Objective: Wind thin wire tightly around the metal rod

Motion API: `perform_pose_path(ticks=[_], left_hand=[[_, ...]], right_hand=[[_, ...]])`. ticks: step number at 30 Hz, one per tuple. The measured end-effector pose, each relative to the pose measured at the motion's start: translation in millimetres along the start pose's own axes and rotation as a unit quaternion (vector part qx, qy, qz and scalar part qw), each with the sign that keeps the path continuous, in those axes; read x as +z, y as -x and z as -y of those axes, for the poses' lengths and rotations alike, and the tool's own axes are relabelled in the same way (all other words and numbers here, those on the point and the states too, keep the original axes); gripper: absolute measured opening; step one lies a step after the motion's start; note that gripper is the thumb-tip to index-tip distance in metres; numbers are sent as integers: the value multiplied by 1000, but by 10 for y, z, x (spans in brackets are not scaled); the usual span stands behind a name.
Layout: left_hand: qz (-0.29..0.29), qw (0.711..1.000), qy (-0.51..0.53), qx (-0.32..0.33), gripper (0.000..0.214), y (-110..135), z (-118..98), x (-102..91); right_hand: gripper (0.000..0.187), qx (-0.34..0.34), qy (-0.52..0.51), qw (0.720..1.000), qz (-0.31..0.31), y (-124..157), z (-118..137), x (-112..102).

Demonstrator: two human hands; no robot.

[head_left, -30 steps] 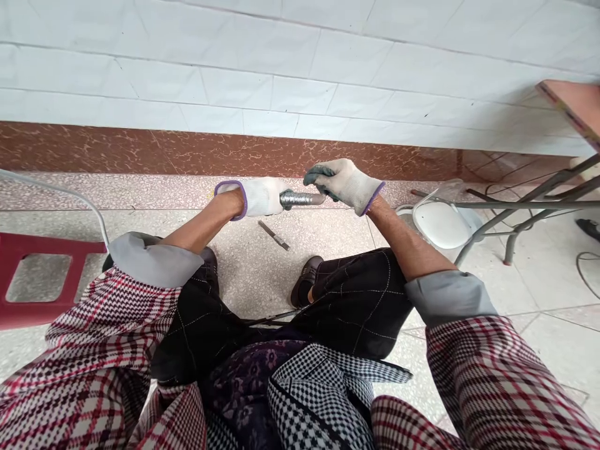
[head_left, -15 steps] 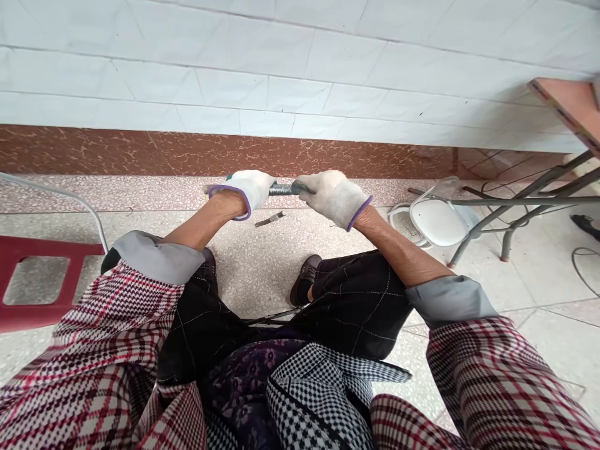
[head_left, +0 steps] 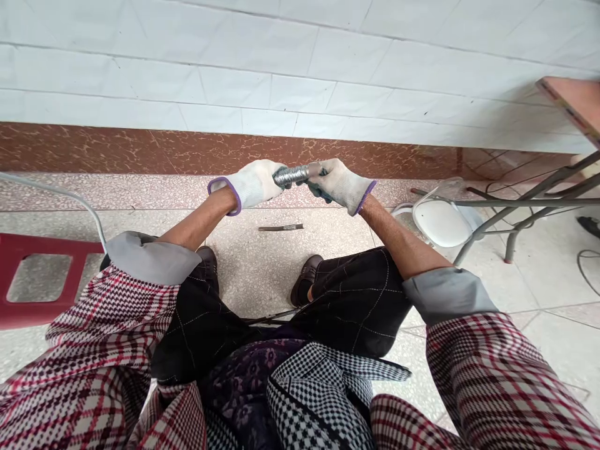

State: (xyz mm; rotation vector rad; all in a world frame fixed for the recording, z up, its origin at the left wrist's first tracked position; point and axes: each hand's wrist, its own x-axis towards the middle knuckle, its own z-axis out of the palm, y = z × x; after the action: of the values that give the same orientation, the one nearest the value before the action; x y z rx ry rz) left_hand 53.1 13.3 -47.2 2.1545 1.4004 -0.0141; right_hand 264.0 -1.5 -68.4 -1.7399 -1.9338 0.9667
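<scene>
I hold a silver, wire-wound rod (head_left: 291, 175) level between my hands, close to the wall's foot. My left hand (head_left: 260, 182), in a white glove with a purple cuff and dark palm, is closed round the rod's left end. At the other end, my right hand (head_left: 341, 182), gloved the same way, grips a smooth greyish-brown part with bent fingers. Below them appears a thin brown stick (head_left: 281, 227) with a silvery wound section; I cannot tell if it lies on the floor or hangs above it.
A red plastic seat (head_left: 42, 312) with a pale metal rail stands at left. To the right are a small white-seated stool (head_left: 443, 223) and a table (head_left: 569, 103) on grey metal legs, with cables behind. The tiled wall (head_left: 281, 94) rises just beyond my hands.
Both hands have risen slightly, and more of the wound rod shows, tilted up toward the right. My right hand's grip has turned. The thin stick below has swung from slanted to nearly level.
</scene>
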Motion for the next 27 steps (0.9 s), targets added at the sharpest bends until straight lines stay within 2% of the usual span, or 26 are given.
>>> perform_pose_path(ticks=[3, 6, 9, 11, 16, 20, 24, 27], left_hand=[[-40, 999, 8, 23, 35, -60, 36, -17], [-63, 997, -44, -12, 34, -107, 83, 24], [-33, 993, -109, -44, 36, -143, 129, 84], [1, 989, -141, -33, 38, -160, 143, 122], [49, 992, -114, -10, 33, -99, 58, 155], [12, 999, -44, -17, 28, 24, -46, 67], [-12, 1000, -11, 0, 36, 86, -94, -41], [-23, 998, 52, 12, 40, 70, -78, -57]], right_hand=[[23, -39, 91, 995, 17, 13, 45, 86], [25, -76, 219, 971, 52, 122, 179, 129], [27, -86, 285, 952, 67, 264, 340, 107], [28, -74, 298, 950, 54, 309, 392, 54], [23, -63, 233, 970, -1, 185, 244, -137], [20, -70, 107, 992, -24, 87, 97, -216], [22, -18, 6, 1000, -24, 74, 45, -135], [25, -29, 13, 999, -7, 61, 41, -8]])
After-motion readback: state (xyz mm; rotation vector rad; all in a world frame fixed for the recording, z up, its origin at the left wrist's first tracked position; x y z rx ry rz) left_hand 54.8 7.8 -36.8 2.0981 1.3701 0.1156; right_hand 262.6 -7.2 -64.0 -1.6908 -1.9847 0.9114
